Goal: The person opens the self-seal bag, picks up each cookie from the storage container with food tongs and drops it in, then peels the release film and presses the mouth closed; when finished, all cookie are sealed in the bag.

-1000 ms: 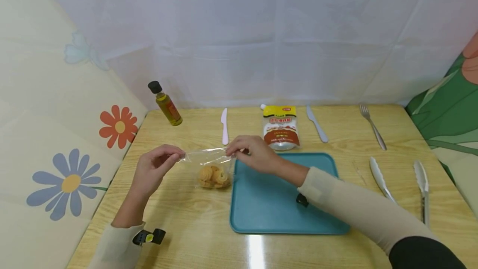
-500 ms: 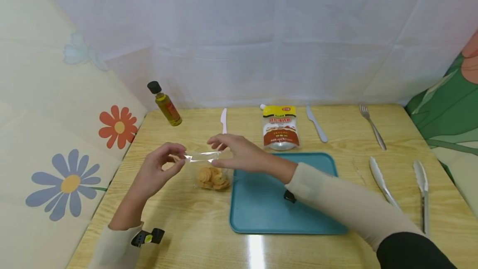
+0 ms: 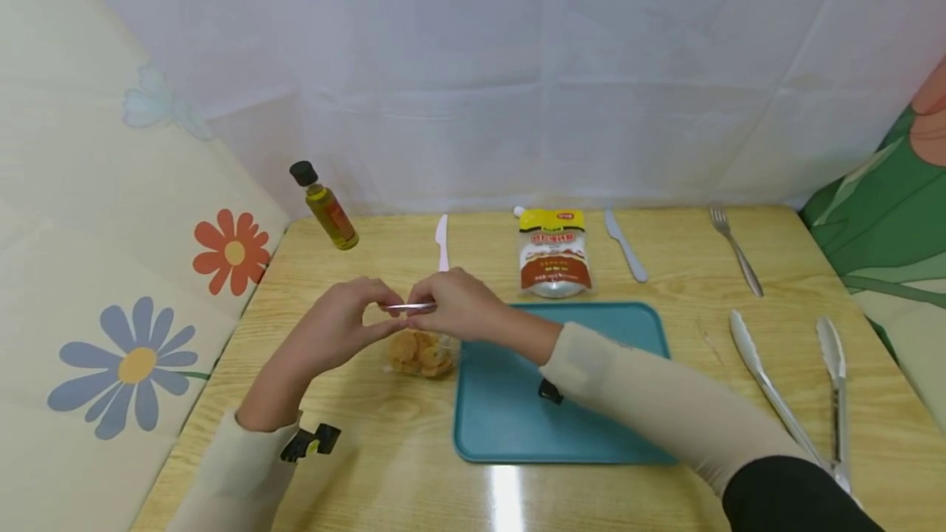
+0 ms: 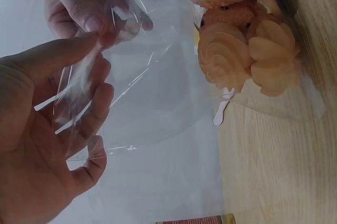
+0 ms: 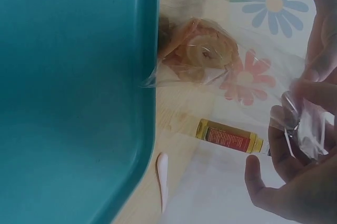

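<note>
A clear plastic bag [image 4: 152, 87] hangs low over the table with several swirled cookies [image 3: 421, 354] gathered at its bottom. My left hand [image 3: 332, 331] pinches the bag's top edge between thumb and fingers. Right beside it, my right hand [image 3: 461, 308] grips the same edge from the other side. The two thumbs meet near the middle of the opening in the left wrist view, where the film is bunched and creased. In the right wrist view the bag's lower corner overlaps the rim of the blue tray [image 5: 68, 98].
A bottle of yellow oil [image 3: 331, 216] stands at the back left. Along the back lie a pink knife [image 3: 442, 243], a red-and-yellow spouted pouch [image 3: 554, 254], a grey knife [image 3: 626, 246] and a fork [image 3: 735, 251]. Metal tongs [image 3: 769, 388] lie spread at the right.
My right hand let its part of the bag's edge go, shifted left and took hold again beside my left hand. The stretched top edge is now bunched between both hands.
</note>
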Tool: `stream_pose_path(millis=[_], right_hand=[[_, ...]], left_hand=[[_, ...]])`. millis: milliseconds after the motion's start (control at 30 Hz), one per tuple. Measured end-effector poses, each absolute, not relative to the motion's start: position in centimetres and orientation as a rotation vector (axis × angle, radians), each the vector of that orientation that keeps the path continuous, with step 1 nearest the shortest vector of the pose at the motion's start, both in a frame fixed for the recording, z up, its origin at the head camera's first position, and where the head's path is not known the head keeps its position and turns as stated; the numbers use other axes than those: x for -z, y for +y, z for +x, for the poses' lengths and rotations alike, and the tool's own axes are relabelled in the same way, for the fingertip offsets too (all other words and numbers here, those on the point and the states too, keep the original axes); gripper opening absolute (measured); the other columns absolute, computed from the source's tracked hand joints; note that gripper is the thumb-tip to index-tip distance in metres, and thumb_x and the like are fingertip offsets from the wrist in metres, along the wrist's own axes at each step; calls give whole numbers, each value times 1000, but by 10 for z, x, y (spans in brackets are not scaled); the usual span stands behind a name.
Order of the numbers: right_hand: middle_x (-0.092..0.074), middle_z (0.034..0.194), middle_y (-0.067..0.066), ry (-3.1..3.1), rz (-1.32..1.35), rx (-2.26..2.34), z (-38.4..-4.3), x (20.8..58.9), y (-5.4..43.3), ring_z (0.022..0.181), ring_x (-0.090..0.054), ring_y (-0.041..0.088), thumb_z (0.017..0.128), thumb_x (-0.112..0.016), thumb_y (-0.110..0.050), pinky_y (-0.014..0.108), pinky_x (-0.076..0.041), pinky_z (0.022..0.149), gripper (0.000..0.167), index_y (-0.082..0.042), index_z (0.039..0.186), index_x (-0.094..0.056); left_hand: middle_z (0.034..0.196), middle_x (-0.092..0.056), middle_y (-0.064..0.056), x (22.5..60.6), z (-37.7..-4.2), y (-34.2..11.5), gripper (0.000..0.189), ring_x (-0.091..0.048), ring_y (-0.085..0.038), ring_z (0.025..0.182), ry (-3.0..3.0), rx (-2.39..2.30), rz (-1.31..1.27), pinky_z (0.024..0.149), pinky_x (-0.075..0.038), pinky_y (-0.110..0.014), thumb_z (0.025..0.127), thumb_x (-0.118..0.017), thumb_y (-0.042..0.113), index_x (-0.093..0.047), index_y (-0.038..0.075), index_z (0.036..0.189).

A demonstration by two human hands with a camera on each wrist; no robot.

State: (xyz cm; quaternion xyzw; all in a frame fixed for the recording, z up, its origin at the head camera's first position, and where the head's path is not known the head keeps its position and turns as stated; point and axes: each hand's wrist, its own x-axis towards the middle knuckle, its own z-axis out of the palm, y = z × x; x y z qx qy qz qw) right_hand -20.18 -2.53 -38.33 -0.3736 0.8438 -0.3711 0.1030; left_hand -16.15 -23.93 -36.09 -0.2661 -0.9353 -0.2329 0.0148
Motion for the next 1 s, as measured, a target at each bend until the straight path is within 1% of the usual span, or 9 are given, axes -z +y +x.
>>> stream_pose_path(millis=[100, 167, 333, 500, 633, 733, 900, 1000], right_hand=[[-72, 82, -9, 2482, -1110, 1106, -200, 383, -25, 70, -62, 4, 98, -73, -20, 20, -51, 69, 8, -15, 95, -78], [-73, 84, -8, 2478, -1122, 1116, -200, 384, -25, 71, -62, 4, 99, -72, -18, 20, -51, 70, 8, -15, 96, -78], [-74, 85, -7, 2489, -1139, 1134, -200, 387, -23, 72, -62, 2, 99, -71, -17, 19, -52, 70, 8, -15, 94, -77], [-74, 87, -6, 2512, -1125, 1170, -199, 389, -17, 77, -64, 3, 97, -72, -15, 20, -51, 72, 7, -13, 94, -78], [-75, 88, -3, 2525, -1109, 1200, -197, 390, -9, 80, -64, 4, 96, -73, -12, 19, -52, 73, 6, -9, 96, -78], [-74, 87, -2, 2523, -1102, 1232, -196, 391, -2, 79, -64, 5, 96, -73, -10, 20, -52, 73, 4, -9, 97, -78], [-72, 86, -2, 2516, -1139, 1261, -193, 394, 8, 80, -64, 6, 98, -71, -10, 20, -53, 75, 6, -10, 98, -77], [-73, 89, -1, 2519, -1173, 1266, -192, 397, 12, 82, -65, 6, 100, -69, -11, 18, -53, 75, 8, -9, 101, -77]], left_hand=[[91, -72, 5, 359, -162, -238, 8, -66, -16, 88, -2930, 721, -834, 78, -55, -41, 91, -80, 9, -79, 13, 98], [90, -72, 6, 360, -163, -239, 8, -65, -15, 86, -2933, 720, -843, 77, -56, -40, 92, -79, 8, -78, 14, 97], [91, -71, 8, 363, -165, -245, 7, -64, -12, 86, -2949, 779, -864, 78, -56, -39, 93, -77, 9, -78, 15, 97], [90, -69, 11, 365, -165, -258, 3, -63, -9, 85, -2953, 790, -854, 77, -53, -39, 94, -77, 14, -77, 16, 97], [89, -68, 13, 365, -163, -268, 8, -62, -8, 84, -2949, 800, -845, 76, -51, -39, 93, -78, 13, -76, 20, 94], [88, -68, 14, 364, -162, -273, 10, -62, -8, 85, -2961, 819, -827, 77, -50, -39, 93, -78, 11, -76, 21, 94], [89, -69, 13, 362, -158, -278, 8, -62, -8, 86, -2997, 856, -782, 79, -50, -38, 94, -77, 12, -77, 20, 96], [91, -70, 12, 363, -157, -279, 8, -62, -8, 85, -3001, 885, -775, 79, -52, -37, 94, -76, 11, -77, 18, 98]])
